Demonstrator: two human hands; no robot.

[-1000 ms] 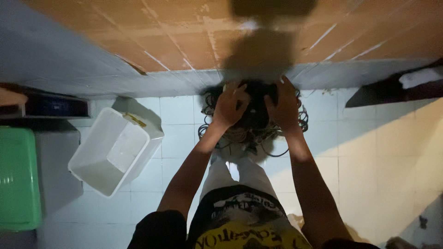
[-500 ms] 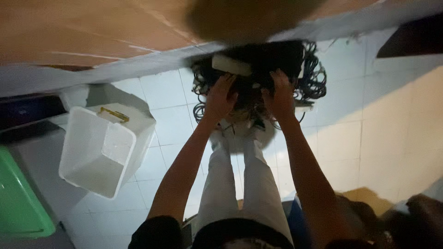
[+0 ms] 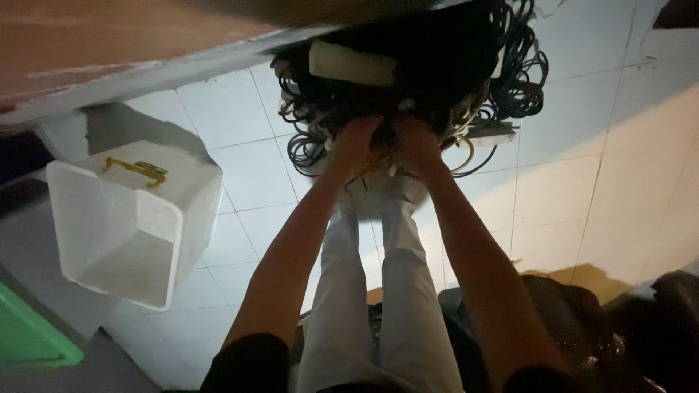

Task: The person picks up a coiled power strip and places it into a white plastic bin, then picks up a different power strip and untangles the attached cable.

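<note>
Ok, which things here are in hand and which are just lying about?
In hand:
- tangle of dark cables, gripped by left hand and right hand
- white power strip in the tangle

Lying about:
- white plastic bin
- green container

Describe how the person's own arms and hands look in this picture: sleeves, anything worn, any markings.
Both arms are bare from the upper arm down, with short dark sleeves just showing at the bottom edge. The left hand and right hand are bare too: no gloves. No watch, band or ring can be made out, though the light is dim. No markings show. Between the arms hang pale trouser legs.
</note>
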